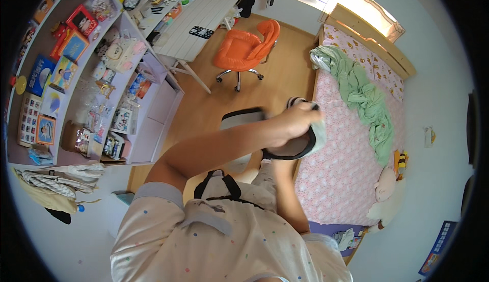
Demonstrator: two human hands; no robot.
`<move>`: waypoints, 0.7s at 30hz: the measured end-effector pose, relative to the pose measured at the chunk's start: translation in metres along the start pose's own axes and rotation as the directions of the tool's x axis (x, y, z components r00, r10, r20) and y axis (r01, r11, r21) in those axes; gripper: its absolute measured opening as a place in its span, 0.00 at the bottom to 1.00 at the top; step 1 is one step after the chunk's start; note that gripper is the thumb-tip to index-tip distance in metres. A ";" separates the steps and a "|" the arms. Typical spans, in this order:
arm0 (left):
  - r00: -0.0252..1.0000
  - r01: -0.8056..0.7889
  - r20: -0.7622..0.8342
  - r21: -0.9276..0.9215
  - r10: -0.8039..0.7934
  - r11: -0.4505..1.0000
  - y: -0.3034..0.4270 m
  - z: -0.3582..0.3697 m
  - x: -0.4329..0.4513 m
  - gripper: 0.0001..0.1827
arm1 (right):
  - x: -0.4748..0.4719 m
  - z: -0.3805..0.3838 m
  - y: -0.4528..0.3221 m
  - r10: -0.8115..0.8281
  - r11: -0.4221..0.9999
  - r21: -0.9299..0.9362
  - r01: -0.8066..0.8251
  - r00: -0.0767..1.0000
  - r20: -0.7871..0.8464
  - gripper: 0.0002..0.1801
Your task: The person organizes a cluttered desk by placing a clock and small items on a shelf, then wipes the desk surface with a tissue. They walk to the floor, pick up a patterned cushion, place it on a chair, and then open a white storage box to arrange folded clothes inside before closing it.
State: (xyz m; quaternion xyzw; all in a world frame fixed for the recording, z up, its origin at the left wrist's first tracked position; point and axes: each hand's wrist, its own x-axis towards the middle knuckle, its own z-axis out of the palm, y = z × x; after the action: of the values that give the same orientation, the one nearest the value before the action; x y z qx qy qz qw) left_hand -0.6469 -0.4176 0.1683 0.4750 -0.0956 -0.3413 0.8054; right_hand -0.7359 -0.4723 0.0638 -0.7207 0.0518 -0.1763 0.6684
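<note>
My left hand (298, 123), blurred, reaches across my body and grips a pale fabric item with black edging (318, 138). Its black-rimmed opening faces up towards me; blur leaves its exact kind unclear. My right forearm rises from below to the item's underside, and the right hand itself is hidden behind it. Beneath my left forearm is a grey piece with a black border (242, 118), partly covered by the arm. A black strap loop (231, 186) lies in front of my waist.
To the right is a bed (328, 190) with a green blanket (355, 87). An orange swivel chair (242, 51) stands ahead on the wooden floor, beside a white desk (217, 8). Laden shelves (158, 110) line the left, and clothes (57, 184) hang below them.
</note>
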 end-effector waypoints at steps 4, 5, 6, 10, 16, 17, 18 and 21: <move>0.872 -0.486 0.403 0.647 0.278 0.587 0.015 0.045 0.018 0.22 | 0.118 -0.107 0.004 0.000 0.398 0.875 -0.276 0.954 0.300 0.28; 0.782 -0.603 0.492 0.753 0.381 0.265 0.018 0.045 0.017 0.29 | 0.131 -0.128 -0.020 0.030 0.382 0.880 -0.283 0.955 0.295 0.30; 0.833 -0.531 0.473 0.830 0.287 0.171 0.021 0.047 0.022 0.42 | 0.144 -0.153 -0.026 0.077 0.407 0.872 -0.273 0.961 0.264 0.32; 0.989 -0.067 0.018 0.938 0.146 0.341 -0.040 -0.026 0.058 0.49 | 0.183 -0.216 -0.002 0.279 0.384 0.868 -0.315 0.936 0.216 0.31; 0.984 0.179 -0.121 0.658 -0.132 0.732 -0.092 -0.065 0.075 0.36 | 0.275 -0.239 0.014 0.179 0.696 0.665 -0.272 0.962 0.207 0.28; 0.975 0.221 -0.173 0.699 -0.139 0.681 -0.091 -0.074 0.080 0.33 | 0.296 -0.245 0.017 0.115 0.796 0.568 -0.210 0.973 0.198 0.28; 0.962 0.269 -0.230 0.736 -0.144 0.622 -0.090 -0.088 0.081 0.29 | 0.319 -0.248 0.021 0.030 0.877 0.465 -0.120 0.980 0.196 0.28; 0.872 0.473 -0.449 0.665 -0.197 0.578 -0.092 -0.133 0.074 0.14 | 0.397 -0.243 0.025 -0.267 0.952 0.215 0.217 0.934 0.239 0.27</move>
State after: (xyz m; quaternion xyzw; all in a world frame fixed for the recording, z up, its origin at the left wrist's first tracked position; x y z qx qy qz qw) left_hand -0.5703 -0.4011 0.0085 0.8256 -0.0015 -0.3339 0.4548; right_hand -0.4399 -0.8279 0.1237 -0.6732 -0.1441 -0.1637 0.7066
